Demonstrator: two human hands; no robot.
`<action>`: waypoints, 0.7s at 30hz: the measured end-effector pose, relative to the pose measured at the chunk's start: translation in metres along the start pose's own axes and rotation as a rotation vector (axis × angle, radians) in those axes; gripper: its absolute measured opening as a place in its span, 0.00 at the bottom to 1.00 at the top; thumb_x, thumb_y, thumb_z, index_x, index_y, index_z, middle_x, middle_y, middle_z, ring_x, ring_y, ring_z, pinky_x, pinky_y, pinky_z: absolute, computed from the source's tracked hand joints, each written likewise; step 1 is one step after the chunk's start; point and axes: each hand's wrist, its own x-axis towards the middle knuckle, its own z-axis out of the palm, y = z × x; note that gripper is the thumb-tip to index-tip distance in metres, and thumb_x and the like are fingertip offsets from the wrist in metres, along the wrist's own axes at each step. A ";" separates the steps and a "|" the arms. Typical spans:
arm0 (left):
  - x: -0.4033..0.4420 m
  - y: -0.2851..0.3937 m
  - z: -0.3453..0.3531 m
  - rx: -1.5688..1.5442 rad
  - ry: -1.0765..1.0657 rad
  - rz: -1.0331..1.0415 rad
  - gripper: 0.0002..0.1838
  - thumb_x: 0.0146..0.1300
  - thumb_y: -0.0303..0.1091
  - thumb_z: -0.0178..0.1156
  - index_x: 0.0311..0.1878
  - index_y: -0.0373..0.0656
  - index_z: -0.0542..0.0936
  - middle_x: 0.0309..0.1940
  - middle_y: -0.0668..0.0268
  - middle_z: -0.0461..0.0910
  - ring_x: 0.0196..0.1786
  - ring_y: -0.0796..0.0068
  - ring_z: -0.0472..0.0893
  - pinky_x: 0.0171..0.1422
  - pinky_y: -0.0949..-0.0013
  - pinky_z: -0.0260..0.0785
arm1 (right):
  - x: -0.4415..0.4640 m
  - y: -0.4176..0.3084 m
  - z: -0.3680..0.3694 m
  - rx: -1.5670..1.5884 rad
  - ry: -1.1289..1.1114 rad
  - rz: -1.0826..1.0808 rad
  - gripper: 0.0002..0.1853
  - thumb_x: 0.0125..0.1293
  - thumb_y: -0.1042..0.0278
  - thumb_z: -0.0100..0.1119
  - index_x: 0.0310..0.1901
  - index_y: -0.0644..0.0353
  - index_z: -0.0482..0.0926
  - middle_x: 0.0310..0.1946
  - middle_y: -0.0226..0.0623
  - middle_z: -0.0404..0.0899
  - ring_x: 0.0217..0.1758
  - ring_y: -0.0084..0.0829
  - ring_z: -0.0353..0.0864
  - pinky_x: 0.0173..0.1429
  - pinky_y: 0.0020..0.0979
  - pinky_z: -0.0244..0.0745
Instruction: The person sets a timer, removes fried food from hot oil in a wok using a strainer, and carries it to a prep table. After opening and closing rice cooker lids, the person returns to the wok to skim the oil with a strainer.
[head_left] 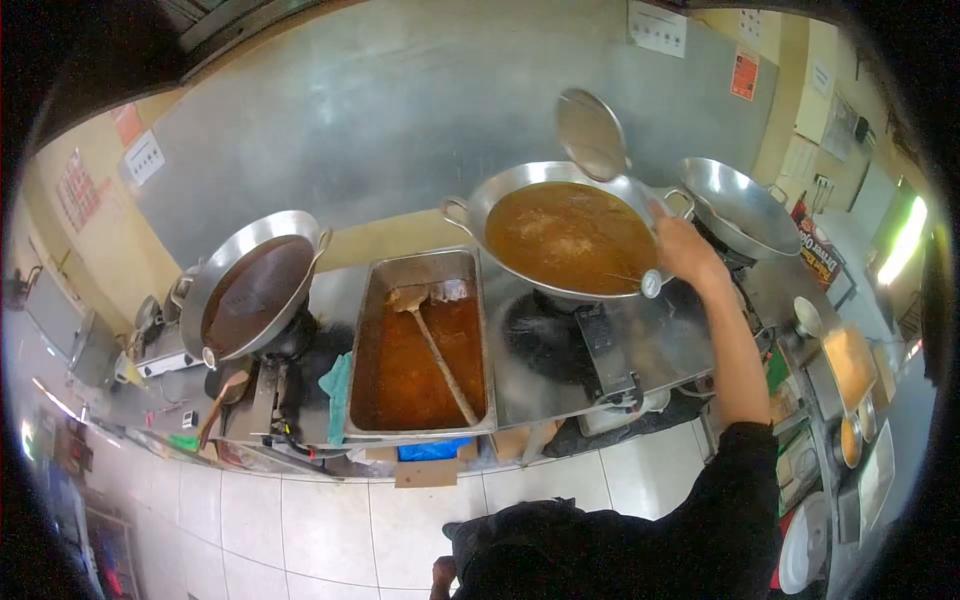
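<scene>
My right hand (684,245) is closed at the right rim of the middle wok (480,200), apparently round the handle of a round, flat skimmer (592,135). The skimmer's disc is raised above the wok's back rim, in front of the metal wall panel. Brownish-orange oil (570,235) with pale foam fills much of this wok. A dial thermometer (651,284) sits at its front right rim, below my right hand. At the bottom edge, my left hand (443,573) hangs low beside my dark clothing, away from the cooking things; its fingers are too dark and cut off to read.
A deep steel tray (488,340) holds reddish-brown liquid and a long-handled wooden turner (440,350). To the left stands a wok of dark liquid (250,300) with another thermometer (209,356). A third wok (745,225) stands right. A green cloth (338,390) hangs over the counter edge.
</scene>
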 end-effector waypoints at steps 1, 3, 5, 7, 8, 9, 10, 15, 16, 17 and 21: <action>-0.001 0.000 -0.001 0.003 -0.001 0.008 0.14 0.54 0.40 0.49 0.30 0.44 0.81 0.32 0.56 0.81 0.40 0.53 0.79 0.43 0.56 0.72 | 0.003 0.014 0.000 -0.086 -0.070 0.080 0.27 0.54 0.80 0.44 0.58 0.72 0.57 0.40 0.64 0.74 0.46 0.57 0.74 0.50 0.46 0.69; 0.005 -0.005 0.002 -0.097 0.074 0.124 0.14 0.54 0.40 0.48 0.31 0.44 0.81 0.33 0.54 0.80 0.41 0.53 0.79 0.44 0.55 0.72 | 0.004 0.045 0.006 -0.177 -0.128 0.163 0.25 0.54 0.79 0.46 0.56 0.73 0.59 0.40 0.63 0.74 0.46 0.56 0.74 0.49 0.45 0.70; 0.012 -0.007 0.001 -0.131 0.072 0.153 0.14 0.54 0.40 0.48 0.31 0.44 0.81 0.33 0.54 0.80 0.41 0.53 0.79 0.43 0.55 0.72 | 0.003 0.081 0.023 -0.259 -0.173 0.121 0.17 0.54 0.77 0.47 0.46 0.74 0.68 0.37 0.62 0.75 0.44 0.56 0.75 0.47 0.46 0.72; 0.019 -0.004 0.000 -0.149 0.061 0.156 0.14 0.54 0.40 0.49 0.31 0.44 0.81 0.32 0.54 0.80 0.41 0.53 0.79 0.43 0.55 0.72 | 0.005 0.100 0.026 -0.352 -0.279 0.028 0.12 0.53 0.76 0.47 0.39 0.74 0.71 0.35 0.61 0.76 0.40 0.54 0.77 0.42 0.45 0.73; 0.020 -0.004 0.001 -0.150 0.054 0.154 0.14 0.54 0.40 0.49 0.31 0.44 0.81 0.32 0.54 0.80 0.41 0.53 0.79 0.43 0.55 0.72 | 0.005 0.104 0.027 -0.436 -0.398 -0.066 0.10 0.52 0.76 0.47 0.33 0.74 0.73 0.32 0.59 0.77 0.36 0.52 0.79 0.37 0.44 0.75; 0.022 -0.005 0.000 -0.155 0.050 0.153 0.14 0.54 0.40 0.49 0.31 0.44 0.81 0.32 0.54 0.80 0.41 0.53 0.79 0.43 0.55 0.72 | 0.006 0.108 0.030 -0.434 -0.402 -0.063 0.10 0.52 0.76 0.47 0.33 0.74 0.73 0.32 0.59 0.77 0.36 0.52 0.79 0.37 0.44 0.75; 0.023 -0.005 -0.001 -0.157 0.046 0.152 0.14 0.54 0.40 0.49 0.31 0.44 0.81 0.32 0.54 0.80 0.41 0.53 0.79 0.43 0.55 0.72 | 0.009 0.096 0.022 -0.423 -0.574 -0.014 0.07 0.51 0.76 0.47 0.27 0.71 0.74 0.29 0.56 0.78 0.31 0.46 0.80 0.30 0.41 0.73; 0.027 -0.001 -0.004 -0.178 0.038 0.150 0.14 0.54 0.40 0.49 0.31 0.44 0.81 0.32 0.54 0.80 0.41 0.53 0.79 0.43 0.56 0.72 | 0.051 0.124 0.056 0.283 -0.856 0.214 0.04 0.51 0.79 0.45 0.23 0.65 0.72 0.20 0.40 0.74 0.16 0.26 0.71 0.14 0.29 0.60; 0.029 0.001 -0.004 -0.187 0.041 0.149 0.14 0.54 0.40 0.49 0.31 0.44 0.81 0.32 0.54 0.80 0.41 0.53 0.79 0.43 0.56 0.72 | 0.060 0.121 0.064 0.461 -0.863 0.262 0.05 0.53 0.81 0.43 0.25 0.64 0.70 0.19 0.35 0.71 0.15 0.22 0.67 0.13 0.26 0.57; 0.030 0.002 -0.004 -0.192 0.044 0.146 0.14 0.54 0.40 0.49 0.31 0.44 0.81 0.32 0.54 0.80 0.41 0.53 0.79 0.43 0.56 0.72 | 0.070 0.116 0.070 0.640 -0.865 0.304 0.06 0.54 0.82 0.41 0.26 0.63 0.68 0.19 0.31 0.67 0.14 0.18 0.62 0.13 0.23 0.53; 0.034 0.005 -0.004 -0.222 0.058 0.134 0.14 0.54 0.40 0.49 0.31 0.44 0.81 0.32 0.54 0.80 0.40 0.53 0.79 0.43 0.56 0.72 | 0.098 0.093 0.106 0.937 -0.776 0.401 0.07 0.57 0.85 0.37 0.28 0.63 0.66 0.19 0.28 0.63 0.16 0.16 0.57 0.15 0.20 0.50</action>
